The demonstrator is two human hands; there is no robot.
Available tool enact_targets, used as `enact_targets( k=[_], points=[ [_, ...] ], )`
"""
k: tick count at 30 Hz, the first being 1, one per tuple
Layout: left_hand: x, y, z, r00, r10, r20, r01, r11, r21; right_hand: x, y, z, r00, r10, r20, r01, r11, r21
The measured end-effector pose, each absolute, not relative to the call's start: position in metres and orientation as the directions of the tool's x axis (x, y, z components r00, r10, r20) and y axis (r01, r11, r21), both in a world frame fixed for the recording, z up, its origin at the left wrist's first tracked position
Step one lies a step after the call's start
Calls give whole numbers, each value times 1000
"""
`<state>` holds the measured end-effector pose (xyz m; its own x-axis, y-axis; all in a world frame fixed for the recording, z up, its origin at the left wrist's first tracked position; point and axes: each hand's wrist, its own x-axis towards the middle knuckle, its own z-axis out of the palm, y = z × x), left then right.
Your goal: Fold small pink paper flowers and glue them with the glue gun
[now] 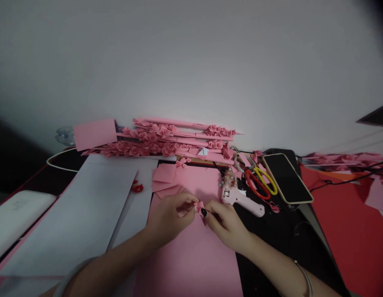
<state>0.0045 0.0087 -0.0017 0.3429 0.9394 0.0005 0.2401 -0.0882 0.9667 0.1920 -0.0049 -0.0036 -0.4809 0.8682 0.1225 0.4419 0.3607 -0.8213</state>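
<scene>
Between my two hands is a small folded pink paper flower point(198, 206), pinched at fingertip height above a large pink paper sheet point(191, 264). My left hand point(174, 212) is closed on its left side with thumb and forefinger. From the right, my right hand point(226, 222) grips the same flower, its dark-nailed thumb close against it. Fingers cover part of the flower, so its full shape is hidden. Just behind my left hand lie several small pink paper squares point(164, 173). A pink glue gun point(243, 202) rests to the right of my right hand.
Rolled pink paper stems with flowers point(160, 138) are piled along the wall. Scissors with red and yellow handles point(261, 183) lie beside a phone point(287, 178). White paper sheets point(80, 214) and a white box-like object point(19, 218) are at left; red paper point(348, 227) is at right.
</scene>
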Motion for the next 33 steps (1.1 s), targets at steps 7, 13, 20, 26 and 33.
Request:
enact_targets(
  k=[7, 13, 20, 26, 33],
  points=[
    [5, 9, 0, 331, 944, 11, 176, -74, 982, 191, -6, -2, -497, 855, 147, 441, 395, -806],
    [4, 8, 0, 357, 934, -8, 172, -58, 983, 191, -6, 1, -511, 843, 168, 430, 420, -800],
    [4, 7, -6, 342, 939, -35, 146, -16, 989, 191, -6, 0, -506, 849, 151, 419, 395, -817],
    [4, 7, -7, 334, 942, -29, 156, -25, 987, 191, -6, -1, -498, 855, 141, 416, 378, -827],
    [3, 9, -9, 363, 931, -44, 140, -8, 990, 192, -6, -1, -467, 871, 152, 397, 359, -844]
  ],
)
